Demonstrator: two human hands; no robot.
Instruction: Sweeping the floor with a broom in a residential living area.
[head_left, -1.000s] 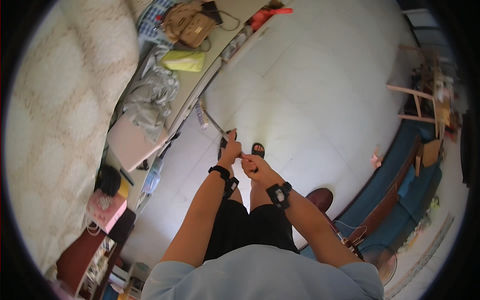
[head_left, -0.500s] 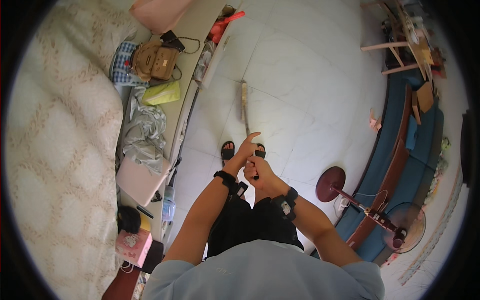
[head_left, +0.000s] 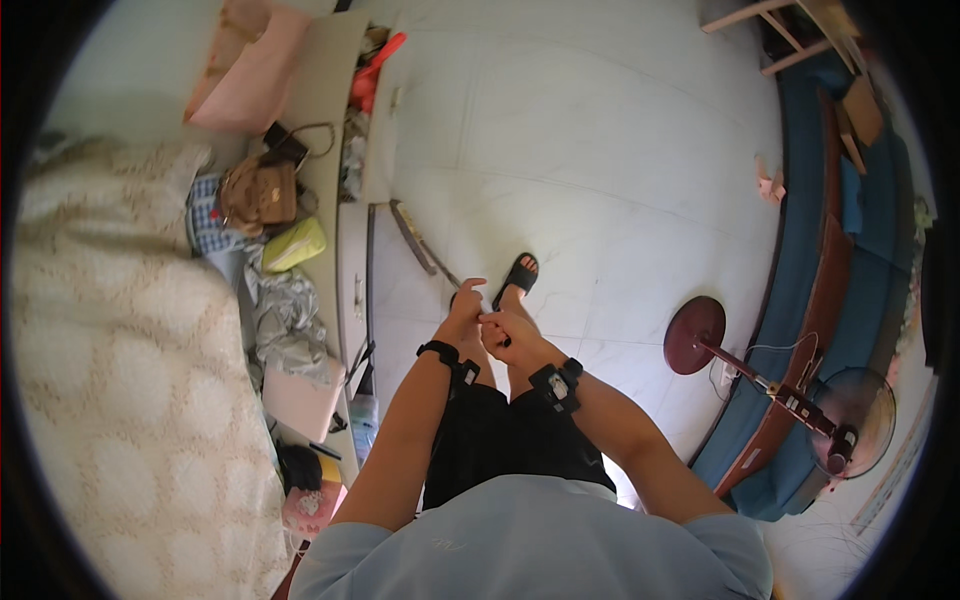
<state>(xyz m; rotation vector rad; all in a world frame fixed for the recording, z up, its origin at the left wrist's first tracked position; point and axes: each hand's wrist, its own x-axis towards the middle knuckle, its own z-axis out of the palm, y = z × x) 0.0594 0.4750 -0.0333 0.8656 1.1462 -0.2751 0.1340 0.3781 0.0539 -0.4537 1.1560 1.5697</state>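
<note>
Both hands, the left hand (head_left: 466,318) and right hand (head_left: 507,332), are closing on the broom handle (head_left: 450,282), whose head (head_left: 412,235) at eleven o'clock is risking snagging the cord (head_left: 368,290) along the bed (head_left: 120,380).

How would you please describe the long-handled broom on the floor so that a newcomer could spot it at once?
Start at the cream patterned bed on the left, then the cluttered strip beside it. On the white tiled floor just right of that strip lies the slim long-handled broom. Its handle runs to both hands, unlike the red-based standing fan further right.
</note>
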